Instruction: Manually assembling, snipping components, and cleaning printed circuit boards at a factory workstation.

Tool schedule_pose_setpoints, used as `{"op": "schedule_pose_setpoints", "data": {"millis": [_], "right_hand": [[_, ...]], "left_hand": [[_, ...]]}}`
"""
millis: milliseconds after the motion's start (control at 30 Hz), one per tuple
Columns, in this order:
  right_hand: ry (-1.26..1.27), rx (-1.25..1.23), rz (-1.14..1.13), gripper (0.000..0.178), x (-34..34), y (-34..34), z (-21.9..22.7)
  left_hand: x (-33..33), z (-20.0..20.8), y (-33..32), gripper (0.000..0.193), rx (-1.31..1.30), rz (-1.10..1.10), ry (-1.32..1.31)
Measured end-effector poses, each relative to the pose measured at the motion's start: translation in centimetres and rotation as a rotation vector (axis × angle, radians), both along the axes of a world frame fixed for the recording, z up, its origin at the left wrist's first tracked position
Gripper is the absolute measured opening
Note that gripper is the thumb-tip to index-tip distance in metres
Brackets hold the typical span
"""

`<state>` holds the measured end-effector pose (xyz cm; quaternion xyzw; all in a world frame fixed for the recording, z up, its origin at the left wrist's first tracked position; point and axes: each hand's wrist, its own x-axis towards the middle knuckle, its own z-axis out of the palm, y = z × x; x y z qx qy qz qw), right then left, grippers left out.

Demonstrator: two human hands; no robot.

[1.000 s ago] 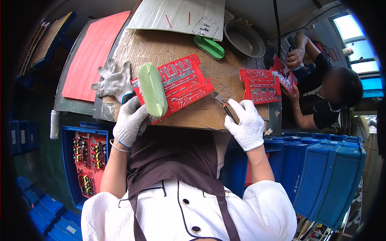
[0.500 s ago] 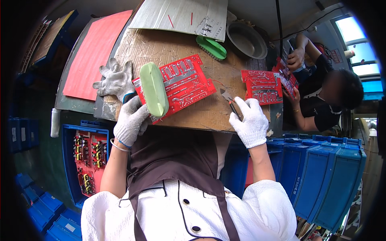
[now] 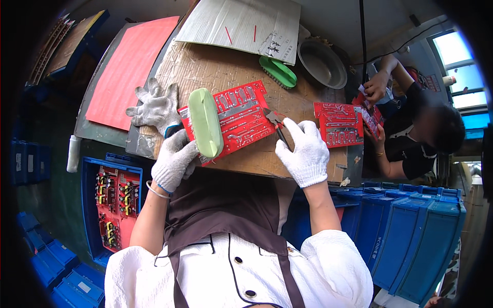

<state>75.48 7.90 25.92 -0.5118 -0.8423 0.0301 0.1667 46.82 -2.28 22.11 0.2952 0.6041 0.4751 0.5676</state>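
My left hand (image 3: 173,161), in a white knit glove, grips a red circuit board (image 3: 241,116) by its lower left corner, solder side up. A scrub brush (image 3: 204,123) with a pale green handle lies across the board's left part, close to the gloved fingers; whether they also touch it I cannot tell. My right hand (image 3: 305,156), gloved too, is closed around a pair of side cutters (image 3: 273,118). The cutter jaws reach the board's upper right edge. To the right, a second red circuit board (image 3: 339,124) lies flat on the cardboard-covered bench (image 3: 226,66).
An empty grey glove (image 3: 154,108) lies left of the board. Behind are a green brush (image 3: 278,72), a metal bowl (image 3: 322,64) and a cardboard sheet (image 3: 241,25). A co-worker (image 3: 411,123) handles another board at right. Blue crates (image 3: 395,231) stand below the bench.
My right hand has moved left with the side cutters, bringing their jaws from beside the board onto its right edge. The whole view has shifted slightly; my left hand keeps its hold.
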Motion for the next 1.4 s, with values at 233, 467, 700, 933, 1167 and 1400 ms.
{"op": "schedule_pose_setpoints", "data": {"millis": [233, 467, 700, 933, 1167, 1400], "right_hand": [[-0.140, 0.046, 0.035, 0.052, 0.0, 0.7, 0.5], [-0.131, 0.023, 0.059, 0.050, 0.0, 1.4, 0.0], [0.258, -0.049, 0.010, 0.038, 2.1, 2.3, -2.0], [1.584, -1.373, 0.089, 0.054, 4.5, -3.1, -2.9], [1.662, -1.626, 0.251, 0.065, 4.9, -6.4, -4.8], [1.368, -1.502, 0.260, 0.068, 5.4, -7.6, -2.7]], "left_hand": [[-0.1, -0.3, -0.2, 0.032, 0.016, 0.008, -0.017], [-0.2, -0.4, 0.0, 0.034, 0.021, -0.007, -0.032], [0.1, -0.1, 0.1, 0.032, 0.028, -0.006, -0.010], [0.4, -0.3, -1.0, 0.029, -0.015, 0.109, -0.159], [4.3, 4.2, -4.2, 0.023, 0.089, -0.468, 0.059], [6.0, 6.7, 0.9, 0.026, 0.765, -0.393, 0.717]]}}
